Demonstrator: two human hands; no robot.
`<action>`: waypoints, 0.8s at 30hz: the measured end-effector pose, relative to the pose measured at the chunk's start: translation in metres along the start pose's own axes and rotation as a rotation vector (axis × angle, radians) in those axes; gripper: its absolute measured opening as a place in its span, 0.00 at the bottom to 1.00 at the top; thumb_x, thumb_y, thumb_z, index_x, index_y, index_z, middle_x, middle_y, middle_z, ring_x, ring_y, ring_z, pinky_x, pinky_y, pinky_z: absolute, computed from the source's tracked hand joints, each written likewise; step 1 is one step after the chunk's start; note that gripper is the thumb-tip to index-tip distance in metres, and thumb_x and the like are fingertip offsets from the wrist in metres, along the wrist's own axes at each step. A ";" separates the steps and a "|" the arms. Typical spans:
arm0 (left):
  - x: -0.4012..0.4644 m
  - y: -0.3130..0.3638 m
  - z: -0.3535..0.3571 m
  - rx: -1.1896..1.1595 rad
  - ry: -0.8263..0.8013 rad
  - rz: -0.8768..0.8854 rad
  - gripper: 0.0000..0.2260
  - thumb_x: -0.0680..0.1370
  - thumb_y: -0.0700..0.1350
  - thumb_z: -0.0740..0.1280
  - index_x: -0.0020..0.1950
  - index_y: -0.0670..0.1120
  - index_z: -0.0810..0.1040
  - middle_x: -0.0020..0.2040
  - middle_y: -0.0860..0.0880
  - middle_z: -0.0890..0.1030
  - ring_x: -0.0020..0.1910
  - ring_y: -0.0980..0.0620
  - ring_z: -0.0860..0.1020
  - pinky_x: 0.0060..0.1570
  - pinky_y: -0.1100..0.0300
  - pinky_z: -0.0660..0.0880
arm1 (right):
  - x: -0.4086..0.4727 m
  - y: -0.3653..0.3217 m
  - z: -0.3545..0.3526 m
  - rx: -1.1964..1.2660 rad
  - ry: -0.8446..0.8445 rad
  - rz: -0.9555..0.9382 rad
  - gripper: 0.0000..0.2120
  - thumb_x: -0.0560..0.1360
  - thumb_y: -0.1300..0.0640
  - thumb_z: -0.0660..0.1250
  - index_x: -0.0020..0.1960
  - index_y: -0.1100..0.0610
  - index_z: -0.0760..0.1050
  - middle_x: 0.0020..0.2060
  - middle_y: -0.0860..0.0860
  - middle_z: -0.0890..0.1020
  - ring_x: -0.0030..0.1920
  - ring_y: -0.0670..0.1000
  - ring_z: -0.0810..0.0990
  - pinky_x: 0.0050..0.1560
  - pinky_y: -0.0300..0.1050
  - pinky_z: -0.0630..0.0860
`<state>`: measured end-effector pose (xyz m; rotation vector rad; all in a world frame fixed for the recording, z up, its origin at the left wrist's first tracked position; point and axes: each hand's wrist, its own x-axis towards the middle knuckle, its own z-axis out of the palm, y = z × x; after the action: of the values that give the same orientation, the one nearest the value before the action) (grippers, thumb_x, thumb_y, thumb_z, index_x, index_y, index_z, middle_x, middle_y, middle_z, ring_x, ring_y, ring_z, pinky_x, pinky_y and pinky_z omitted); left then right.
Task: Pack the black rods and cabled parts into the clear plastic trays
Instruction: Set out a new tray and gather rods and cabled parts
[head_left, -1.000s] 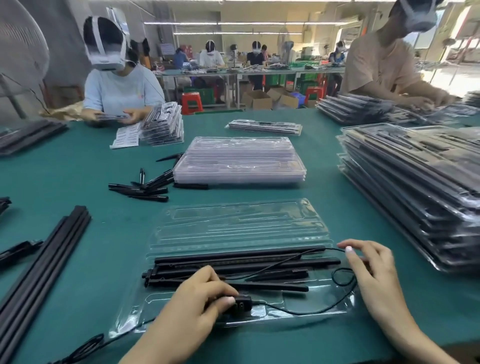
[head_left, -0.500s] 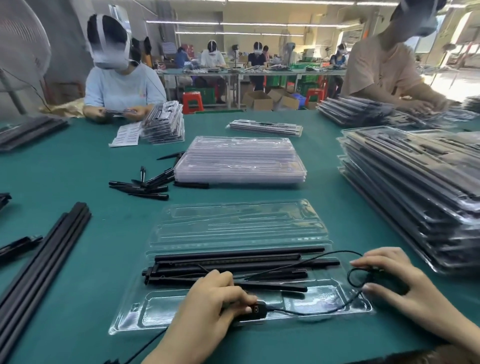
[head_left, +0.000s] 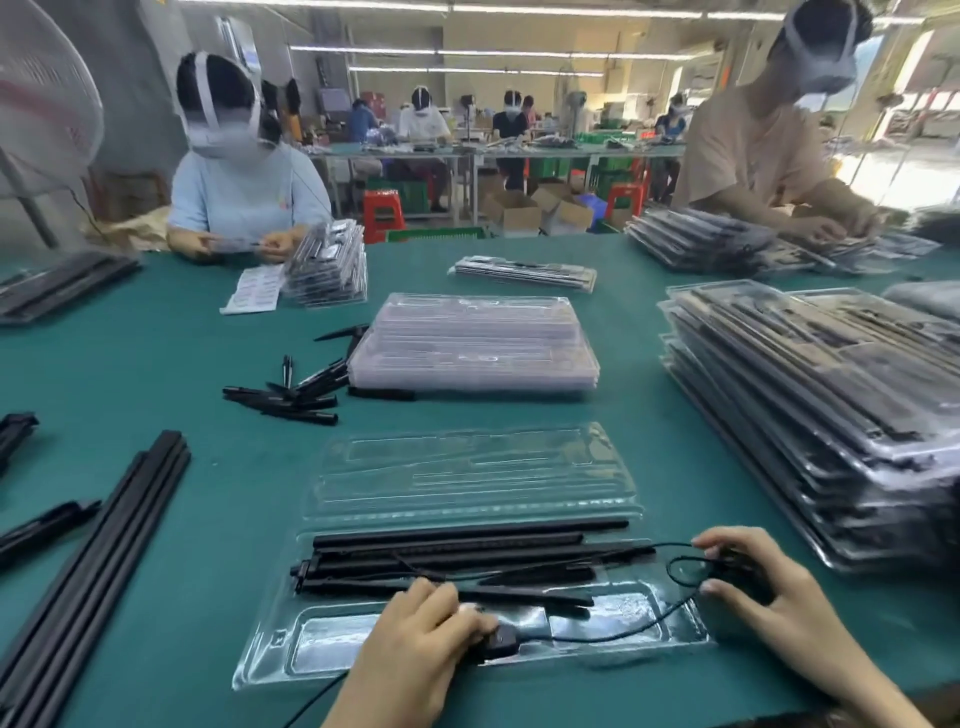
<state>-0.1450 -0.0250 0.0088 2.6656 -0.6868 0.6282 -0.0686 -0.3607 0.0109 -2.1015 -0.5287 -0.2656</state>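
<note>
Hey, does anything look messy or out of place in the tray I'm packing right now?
Yes, the thin black cable. It loops loosely over the rods and past the tray's right end near the right hand, not tucked in. The left hand is pressing its small black box down.

The room is bright. Long ceiling lights (head_left: 467, 52) shine from above, and strong white daylight pours in at the far right and washes that corner out. Shiny glare spots sit on the clear tray (head_left: 597, 618). Shadows are soft and faint. The picture is a bit blurry, and the edges bend outward.
</note>
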 end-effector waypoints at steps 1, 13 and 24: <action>0.001 0.001 -0.002 -0.005 -0.017 -0.021 0.19 0.81 0.49 0.54 0.42 0.51 0.83 0.34 0.53 0.75 0.38 0.57 0.65 0.34 0.63 0.69 | -0.001 0.000 -0.001 0.031 0.019 0.016 0.19 0.64 0.60 0.73 0.51 0.42 0.78 0.45 0.42 0.80 0.47 0.43 0.80 0.54 0.33 0.73; 0.045 0.017 0.013 0.069 -0.283 -0.134 0.22 0.83 0.57 0.47 0.77 0.61 0.48 0.75 0.66 0.45 0.76 0.59 0.40 0.72 0.54 0.32 | 0.016 -0.009 -0.015 -0.119 0.042 -0.237 0.09 0.72 0.63 0.71 0.51 0.53 0.77 0.46 0.42 0.79 0.49 0.45 0.79 0.52 0.36 0.74; 0.046 0.017 0.013 0.131 -0.564 -0.196 0.23 0.76 0.69 0.47 0.70 0.68 0.65 0.72 0.62 0.66 0.71 0.57 0.66 0.64 0.45 0.55 | 0.021 -0.012 -0.034 -0.308 -0.134 -0.226 0.09 0.76 0.49 0.68 0.55 0.42 0.74 0.44 0.39 0.79 0.40 0.41 0.79 0.42 0.33 0.72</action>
<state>-0.1132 -0.0624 0.0233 3.0029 -0.5152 -0.1498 -0.0555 -0.3778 0.0464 -2.3698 -0.8530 -0.3557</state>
